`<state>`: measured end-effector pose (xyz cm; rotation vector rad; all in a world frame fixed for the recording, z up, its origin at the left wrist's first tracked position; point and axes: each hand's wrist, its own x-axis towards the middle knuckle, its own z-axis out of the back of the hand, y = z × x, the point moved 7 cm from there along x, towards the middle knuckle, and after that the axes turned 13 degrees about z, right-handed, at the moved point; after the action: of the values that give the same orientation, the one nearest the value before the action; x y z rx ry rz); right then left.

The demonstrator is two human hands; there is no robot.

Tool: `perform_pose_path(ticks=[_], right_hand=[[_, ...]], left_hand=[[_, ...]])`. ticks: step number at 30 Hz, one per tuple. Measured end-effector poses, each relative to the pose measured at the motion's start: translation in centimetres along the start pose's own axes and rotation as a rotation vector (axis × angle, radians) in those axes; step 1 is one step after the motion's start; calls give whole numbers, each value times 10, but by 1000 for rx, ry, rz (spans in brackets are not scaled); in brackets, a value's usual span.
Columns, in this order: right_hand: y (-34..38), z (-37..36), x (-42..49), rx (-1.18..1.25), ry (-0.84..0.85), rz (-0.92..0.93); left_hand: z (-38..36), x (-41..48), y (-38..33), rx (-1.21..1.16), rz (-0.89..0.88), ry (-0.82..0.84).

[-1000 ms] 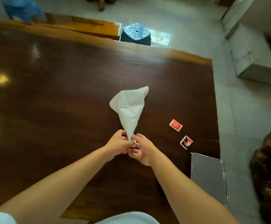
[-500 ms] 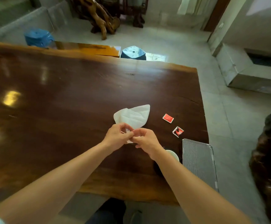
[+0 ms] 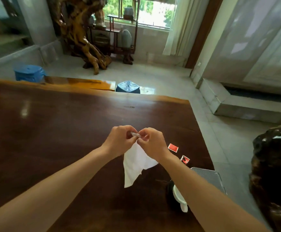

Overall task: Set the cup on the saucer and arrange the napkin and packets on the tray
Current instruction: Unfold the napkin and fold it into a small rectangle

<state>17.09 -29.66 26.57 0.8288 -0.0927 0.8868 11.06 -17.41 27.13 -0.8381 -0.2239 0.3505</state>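
Dark polished wood forms the table (image 3: 56, 131), and everything here sits relative to it. Above its middle, the left hand (image 3: 119, 141) pinches the top of the white napkin (image 3: 136, 163) between thumb and fingertips, and the right hand (image 3: 153, 144) pinches the same spot, so the napkin hangs clear of the wood. Near the table's right edge lie two red packets (image 3: 173, 147), apart from each other. At its near right corner rests the mesh tray (image 3: 210, 178); a white cup (image 3: 179, 198) shows beside it, partly hidden by the right forearm.

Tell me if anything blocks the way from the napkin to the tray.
Only the person's own right forearm. Both hands pinch the napkin above the table; the tray lies to its right, past the forearm, beside two red packets.
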Motion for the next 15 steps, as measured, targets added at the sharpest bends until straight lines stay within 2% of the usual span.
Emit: perform_pose_path(ticks=[5,12,15], right_hand=[[47,-11,36,-115,-10,147],[98,8,63,-228,-68,316],[95,18,65,-252,-75,311]], left_hand=[[48,13,5,80,-160,-58],[82,34,-11,2,-280,-189],[86,49,-13,-22,-281,-87]])
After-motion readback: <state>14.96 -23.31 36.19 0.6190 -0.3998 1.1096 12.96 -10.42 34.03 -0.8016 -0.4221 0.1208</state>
